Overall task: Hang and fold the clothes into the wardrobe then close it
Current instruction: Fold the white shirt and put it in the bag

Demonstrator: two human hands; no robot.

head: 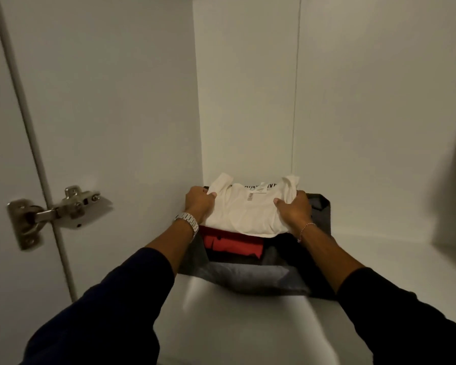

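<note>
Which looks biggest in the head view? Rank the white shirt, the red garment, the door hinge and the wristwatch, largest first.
1. White shirt, held at both sides by the left hand and right hand.
2. Door hinge and red garment: look alike in area, and the garment is partly covered.
3. Wristwatch.

White shirt (pixel 250 209) hides most of the red garment (pixel 232 245) — its label print too blurred to read.

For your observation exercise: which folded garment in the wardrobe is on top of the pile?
The white garment, gripped by both hands; the red garment lies beneath it.
</note>
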